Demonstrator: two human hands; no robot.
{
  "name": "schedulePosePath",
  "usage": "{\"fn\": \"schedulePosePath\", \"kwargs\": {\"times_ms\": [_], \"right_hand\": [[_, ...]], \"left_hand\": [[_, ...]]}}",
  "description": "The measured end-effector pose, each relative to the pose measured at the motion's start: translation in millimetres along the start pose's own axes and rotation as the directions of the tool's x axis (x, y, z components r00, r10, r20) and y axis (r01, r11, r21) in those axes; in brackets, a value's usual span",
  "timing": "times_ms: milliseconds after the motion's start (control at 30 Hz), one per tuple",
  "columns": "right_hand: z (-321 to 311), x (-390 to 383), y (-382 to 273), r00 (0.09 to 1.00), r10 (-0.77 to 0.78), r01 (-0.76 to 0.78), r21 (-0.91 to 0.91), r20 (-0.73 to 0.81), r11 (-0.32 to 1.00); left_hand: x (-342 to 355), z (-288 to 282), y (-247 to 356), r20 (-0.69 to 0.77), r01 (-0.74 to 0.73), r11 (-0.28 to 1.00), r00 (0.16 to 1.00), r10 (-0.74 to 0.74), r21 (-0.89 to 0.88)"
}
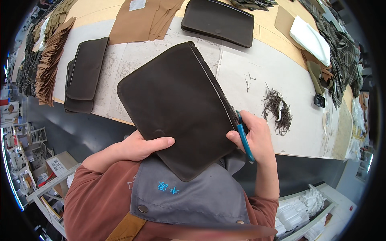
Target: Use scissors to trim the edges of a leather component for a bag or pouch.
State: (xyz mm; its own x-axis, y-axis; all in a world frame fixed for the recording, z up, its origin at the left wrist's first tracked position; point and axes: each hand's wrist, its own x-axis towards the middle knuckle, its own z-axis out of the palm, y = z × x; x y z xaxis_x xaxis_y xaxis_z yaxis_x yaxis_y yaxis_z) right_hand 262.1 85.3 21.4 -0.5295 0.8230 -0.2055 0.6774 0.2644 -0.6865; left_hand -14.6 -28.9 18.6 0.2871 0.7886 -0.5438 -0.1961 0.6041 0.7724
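Observation:
A flat, dark brown leather bag piece [173, 96] with rounded corners and a faint round mark is held tilted above the table's near edge. My left hand [145, 145] is closed on its lower left edge, thumb on top and the other fingers hidden underneath. Blue-handled scissors [245, 143] are in my right hand [257, 134], at the piece's right edge. The blades are mostly hidden there, and my right thumb is close to the leather. Along that right edge, layers with a pale line show.
Similar dark leather pieces lie at the left [86, 70] and the back [219, 20]. Brown sheets [134, 24] are stacked behind. Dark trimmings [277, 110] form a heap on the white tabletop [297, 136]. A white tray [309, 40] and plaid cloth [341, 52] are at the right.

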Motion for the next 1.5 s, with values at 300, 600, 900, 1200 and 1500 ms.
{"fn": "schedulePosePath", "kwargs": {"times_ms": [300,600,900,1200,1500], "right_hand": [[5.4,-3.2,4.9,0.999,-0.004,0.006,0.062,-0.033,0.998],[10.0,-4.2,9.7,0.999,-0.011,0.015,0.111,-0.041,0.994],[13.9,-5.1,13.2,0.998,-0.024,0.037,0.197,-0.065,0.98],[2.6,2.1,3.0,0.997,-0.01,0.017,0.087,-0.082,0.996],[3.0,10.3,-1.2,0.999,-0.019,0.019,-0.007,-0.04,1.0]], "left_hand": [[0.3,-1.5,1.2,0.027,0.004,1.0,1.0,-0.004,0.011],[0.5,-0.6,2.3,0.026,0.017,1.0,1.0,-0.016,-0.004],[1.4,2.5,4.5,0.021,0.014,0.998,1.0,-0.013,-0.054],[1.7,4.5,5.8,0.012,0.059,0.996,0.998,-0.058,-0.065],[2.3,4.0,8.6,0.026,0.05,0.998,0.998,-0.05,-0.024]]}}
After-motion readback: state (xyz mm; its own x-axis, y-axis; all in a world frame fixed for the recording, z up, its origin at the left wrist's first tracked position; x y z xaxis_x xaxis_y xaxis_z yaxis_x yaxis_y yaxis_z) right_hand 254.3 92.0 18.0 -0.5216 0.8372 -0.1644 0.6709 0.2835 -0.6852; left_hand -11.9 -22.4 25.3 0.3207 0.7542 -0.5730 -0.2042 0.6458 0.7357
